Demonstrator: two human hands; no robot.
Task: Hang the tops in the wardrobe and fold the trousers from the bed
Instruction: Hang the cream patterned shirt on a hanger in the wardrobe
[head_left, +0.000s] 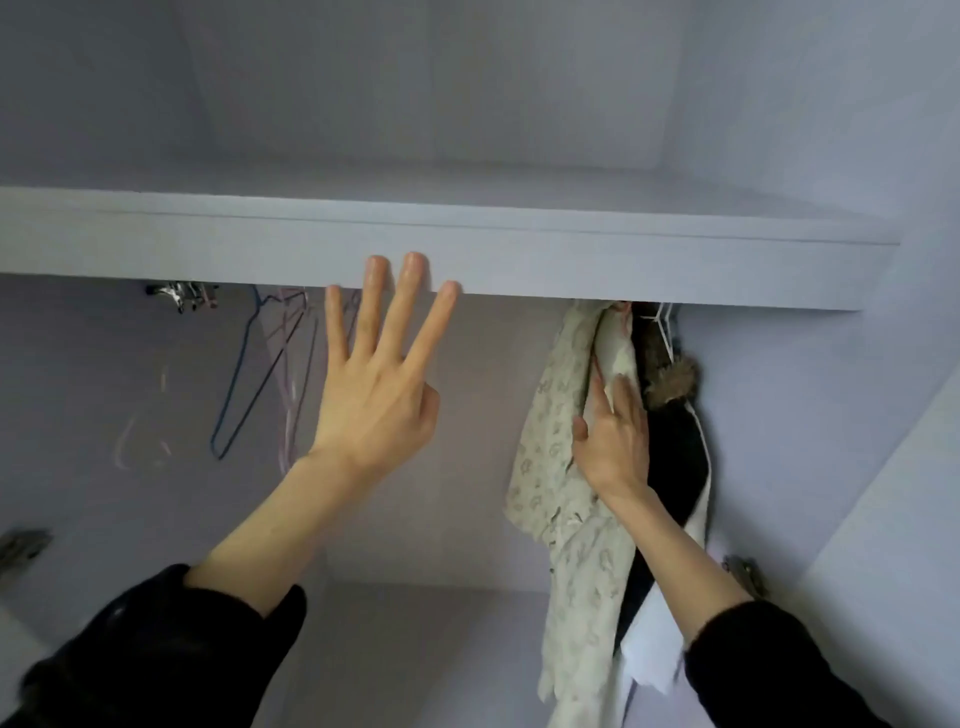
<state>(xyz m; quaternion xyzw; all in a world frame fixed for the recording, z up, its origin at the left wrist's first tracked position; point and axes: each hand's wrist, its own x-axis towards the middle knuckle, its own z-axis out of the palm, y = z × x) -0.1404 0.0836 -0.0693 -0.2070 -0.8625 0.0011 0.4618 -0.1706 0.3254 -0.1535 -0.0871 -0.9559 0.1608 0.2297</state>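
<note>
I look up into a pale wardrobe. A cream patterned top (558, 467) hangs at the right under the shelf (519, 260). Beside it hang a white garment (621, 364) and a black garment with a fur trim (675, 447). My right hand (615, 436) reaches in between the cream top and the white garment, its fingers straight against the fabric. My left hand (376, 379) is raised with its fingers spread and straight, the fingertips level with the shelf's front edge. It holds nothing.
Several bare wire hangers (260, 374), one blue and others pink, hang at the left under the shelf near a metal rail bracket (179, 293). Door hinges show at the left (21, 548) and right (745, 571) edges. Above the shelf is an upper compartment (467, 104).
</note>
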